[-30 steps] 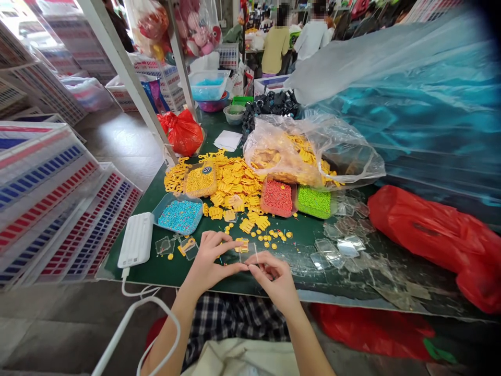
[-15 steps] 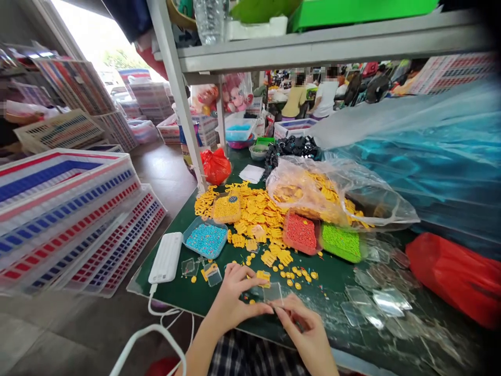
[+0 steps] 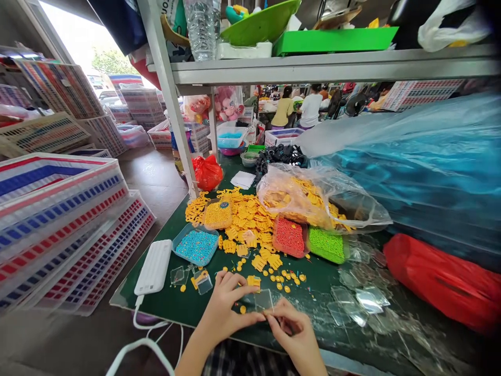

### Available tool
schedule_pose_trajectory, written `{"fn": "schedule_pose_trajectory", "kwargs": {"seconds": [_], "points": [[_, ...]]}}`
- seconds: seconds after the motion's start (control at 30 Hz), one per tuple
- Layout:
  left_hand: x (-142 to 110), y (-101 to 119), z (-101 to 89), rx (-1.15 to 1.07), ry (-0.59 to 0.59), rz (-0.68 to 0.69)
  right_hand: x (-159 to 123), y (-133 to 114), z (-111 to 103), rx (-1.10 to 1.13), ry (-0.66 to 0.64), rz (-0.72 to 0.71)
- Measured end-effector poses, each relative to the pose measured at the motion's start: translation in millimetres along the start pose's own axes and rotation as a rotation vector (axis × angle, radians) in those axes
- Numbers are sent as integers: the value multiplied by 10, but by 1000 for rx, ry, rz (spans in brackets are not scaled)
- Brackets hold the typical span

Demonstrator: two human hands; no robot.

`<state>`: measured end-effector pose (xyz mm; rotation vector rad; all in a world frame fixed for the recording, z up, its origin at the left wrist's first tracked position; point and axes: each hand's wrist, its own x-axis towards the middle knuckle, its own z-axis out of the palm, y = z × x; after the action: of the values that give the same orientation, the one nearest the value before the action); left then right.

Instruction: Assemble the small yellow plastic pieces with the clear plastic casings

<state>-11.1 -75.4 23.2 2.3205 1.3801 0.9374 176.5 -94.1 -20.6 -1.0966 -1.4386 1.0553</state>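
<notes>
My right hand (image 3: 291,331) pinches the lower corner of a small clear plastic square (image 3: 263,300) on the green table mat (image 3: 313,279). My left hand (image 3: 227,308) rests just left of it, fingertips near the square's lower edge. A yellow plastic piece (image 3: 253,282) lies just above the left fingers, among scattered yellow beads (image 3: 282,282). Farther off lies a heap of yellow plastic pieces (image 3: 246,230), with trays of blue beads (image 3: 197,247), yellow beads (image 3: 217,214), red beads (image 3: 288,236) and green beads (image 3: 327,244).
A white power bank (image 3: 153,267) with a cable lies at the mat's left. Loose clear squares (image 3: 354,303) lie to the right. Behind stands a bulging plastic bag of yellow pieces (image 3: 297,198). Stacked crates (image 3: 66,235) rise left of the table, and a red bag (image 3: 442,282) lies right.
My head has tilted up, bringing the shelf into view and shifting the table lower in the picture. My hands have moved apart slightly, and the clear square now shows between them.
</notes>
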Motion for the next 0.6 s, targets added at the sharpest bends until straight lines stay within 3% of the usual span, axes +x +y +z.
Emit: {"fn": "schedule_pose_trajectory", "kwargs": {"seconds": [0.6], "points": [[26, 75, 35, -114, -88, -27, -36, 69, 42, -32, 19, -30]]}}
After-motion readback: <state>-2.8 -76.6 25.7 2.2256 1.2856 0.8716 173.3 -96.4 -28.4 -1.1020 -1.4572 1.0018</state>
